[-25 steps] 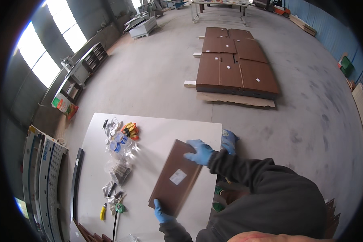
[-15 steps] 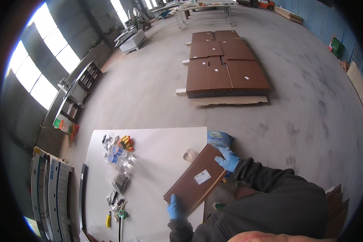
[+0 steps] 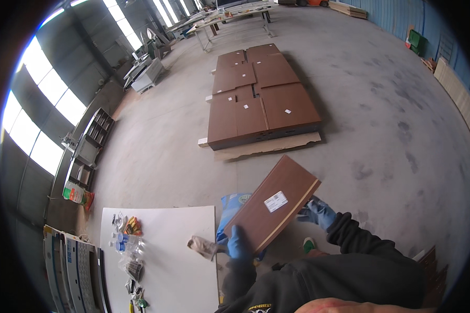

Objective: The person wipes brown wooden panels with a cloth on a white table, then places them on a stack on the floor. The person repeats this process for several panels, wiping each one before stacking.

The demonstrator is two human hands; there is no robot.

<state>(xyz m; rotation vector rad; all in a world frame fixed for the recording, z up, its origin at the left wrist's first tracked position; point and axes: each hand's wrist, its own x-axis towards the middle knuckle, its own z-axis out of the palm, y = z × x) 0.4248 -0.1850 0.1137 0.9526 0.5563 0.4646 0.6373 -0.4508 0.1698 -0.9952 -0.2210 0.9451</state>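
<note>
The left hand (image 3: 239, 244), in a blue glove, grips the near lower edge of a brown wooden panel (image 3: 274, 208); the right hand (image 3: 317, 210), gloved too, clasps its far right edge from beneath. The panel hangs tilted between them, off the right side of the white table (image 3: 172, 261), above the concrete floor (image 3: 381, 130). A white label (image 3: 275, 201) sits on its face. Small hardware bags (image 3: 128, 245) lie along the table's left edge.

Bright daylight pours from blown-out windows (image 3: 42, 120) at left — soft shadows, sharp centre, bent dark fisheye rim.
</note>
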